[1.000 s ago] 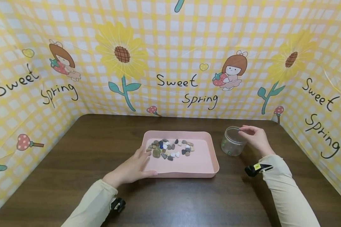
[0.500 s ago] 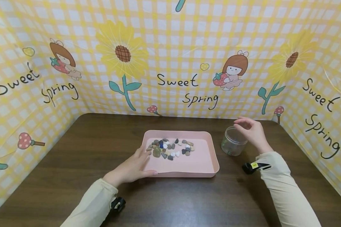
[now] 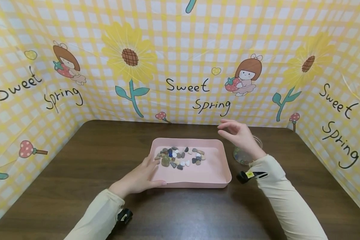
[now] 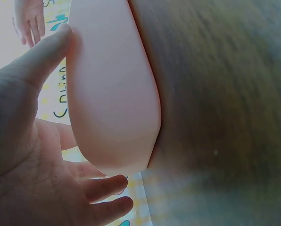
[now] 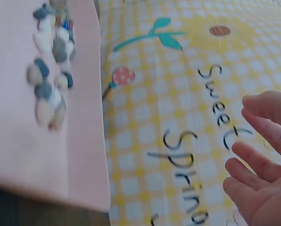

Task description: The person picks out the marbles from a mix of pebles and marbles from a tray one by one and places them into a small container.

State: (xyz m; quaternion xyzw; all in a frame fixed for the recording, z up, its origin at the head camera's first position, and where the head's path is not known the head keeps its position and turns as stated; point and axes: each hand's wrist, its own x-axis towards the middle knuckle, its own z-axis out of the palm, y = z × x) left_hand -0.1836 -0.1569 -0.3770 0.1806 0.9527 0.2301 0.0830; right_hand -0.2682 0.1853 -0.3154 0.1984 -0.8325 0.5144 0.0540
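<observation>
The pink tray (image 3: 217, 170) sits on the table with a group of pebbles (image 3: 180, 155) lying in it, mostly grey, brown and white, one of them blue. My left hand (image 3: 138, 176) rests at the tray's near left corner, fingers spread. In the left wrist view its thumb (image 4: 60, 40) touches the tray's rim. My right hand (image 3: 238, 135) is raised past the tray's far right corner with nothing between its loosely bent fingers. Behind the right hand and wrist, partly hidden, stands a clear round jar (image 3: 241, 156) with something greenish low inside it.
The dark wooden table (image 3: 78, 166) reaches back to a yellow-and-white checked cloth (image 3: 180, 53) that hangs behind it and along both sides. Black bands with small devices are worn on both wrists, over pale sleeves.
My right hand has moved left from the jar's rim toward the tray, first rising above the jar. The left hand, the tray and the pebbles stay as they were.
</observation>
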